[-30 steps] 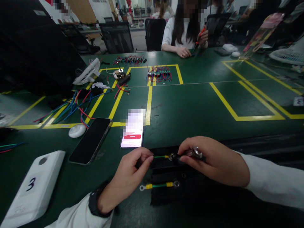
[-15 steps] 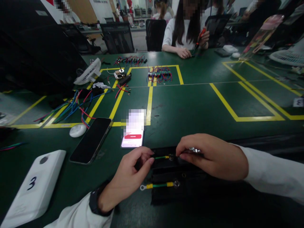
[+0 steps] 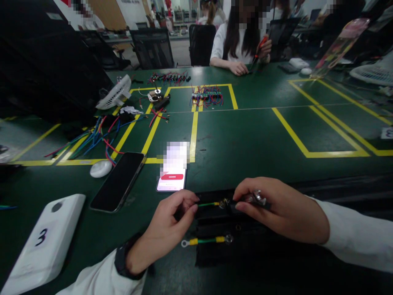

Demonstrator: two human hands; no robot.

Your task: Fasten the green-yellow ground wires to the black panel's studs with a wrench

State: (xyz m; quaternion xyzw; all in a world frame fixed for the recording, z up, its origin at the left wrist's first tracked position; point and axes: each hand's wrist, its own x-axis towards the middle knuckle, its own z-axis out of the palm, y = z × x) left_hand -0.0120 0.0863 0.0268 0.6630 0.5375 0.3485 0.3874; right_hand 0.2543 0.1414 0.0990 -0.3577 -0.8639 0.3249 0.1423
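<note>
My left hand [image 3: 170,229] pinches the left end of a short green-and-yellow ground wire [image 3: 210,204]. The wire's other end lies at a small metal fastener [image 3: 223,203] on a black bar [image 3: 211,194]. Just right of that fastener, my right hand [image 3: 276,209] is closed, thumb and forefinger close together, around small shiny metal pieces [image 3: 259,197] whose kind I cannot make out. Below, a second ground wire [image 3: 207,241] is fixed at its right end on another black bar [image 3: 211,256]; its left ring terminal [image 3: 184,243] sticks out past the bar's end.
A lit phone [image 3: 172,180], a dark phone [image 3: 119,182], a white round case [image 3: 100,168] and a white box marked 3 [image 3: 46,241] lie leftward. Loose wires [image 3: 96,137] and small wired parts [image 3: 207,96] are farther back. A person [image 3: 239,45] holding a screwdriver [image 3: 260,45] sits opposite.
My right hand has moved slightly right and down, away from the fastener, showing more of the shiny metal pieces. My left hand keeps its place on the wire.
</note>
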